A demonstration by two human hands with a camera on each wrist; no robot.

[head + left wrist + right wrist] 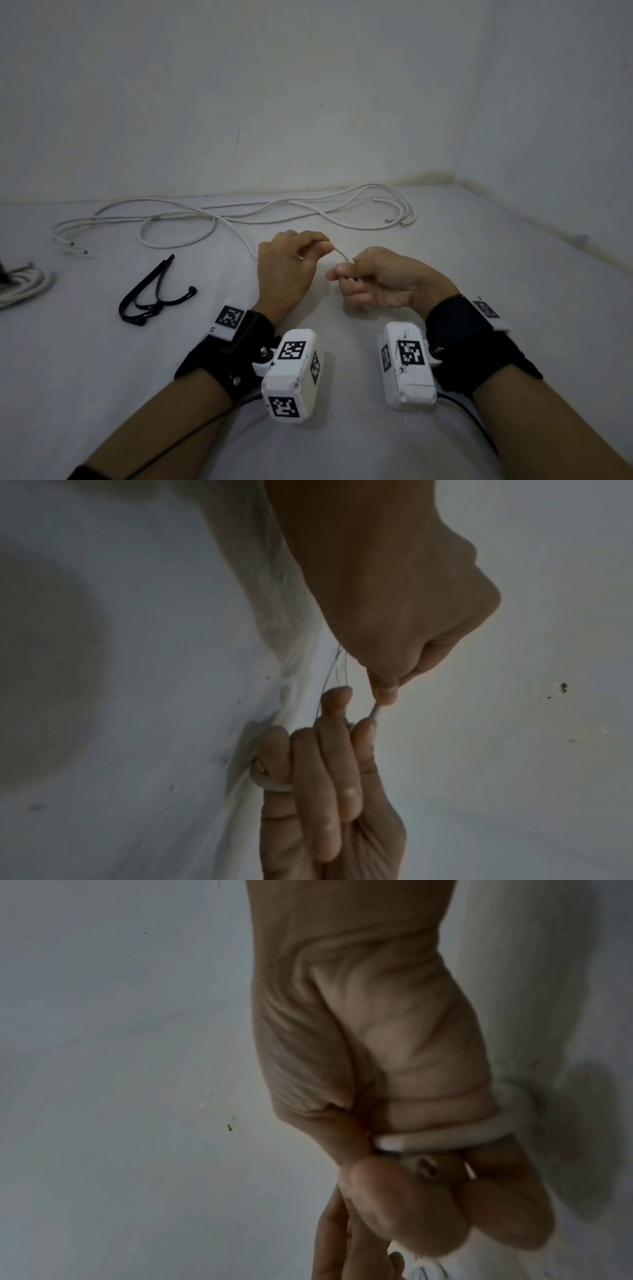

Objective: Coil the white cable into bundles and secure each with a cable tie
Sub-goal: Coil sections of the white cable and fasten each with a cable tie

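Observation:
A long white cable lies in loose loops along the far side of the white surface. One strand runs from there to my hands. My left hand pinches a short arched stretch of it between thumb and fingers. My right hand has its fingers curled round the cable just to the right. In the left wrist view the cable spans from my left fingertips to my right fingers. In the right wrist view the cable bends round my right hand, with its cut end by the fingertips.
Black cable ties lie on the surface left of my left hand. A coiled white cable bundle sits at the left edge. Walls close off the surface at the back and on the right.

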